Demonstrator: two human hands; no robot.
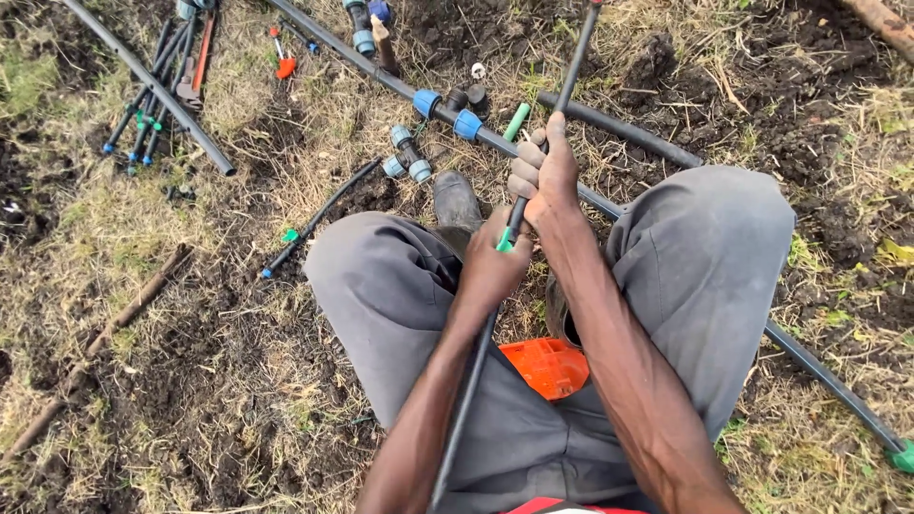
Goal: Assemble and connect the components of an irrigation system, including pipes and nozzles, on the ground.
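I sit on the ground with my knees apart, in grey trousers. My right hand grips a thin black tube that runs up and away from me. My left hand holds a second length of thin black tube that runs back toward my body. A small green connector shows between the two hands where the tubes meet. Both hands are closed tight, almost touching.
A thick black pipe with blue couplings crosses the ground behind my hands. Loose blue fittings, a green piece, a bundle of thin tubes, a red-handled tool and an orange object lie around.
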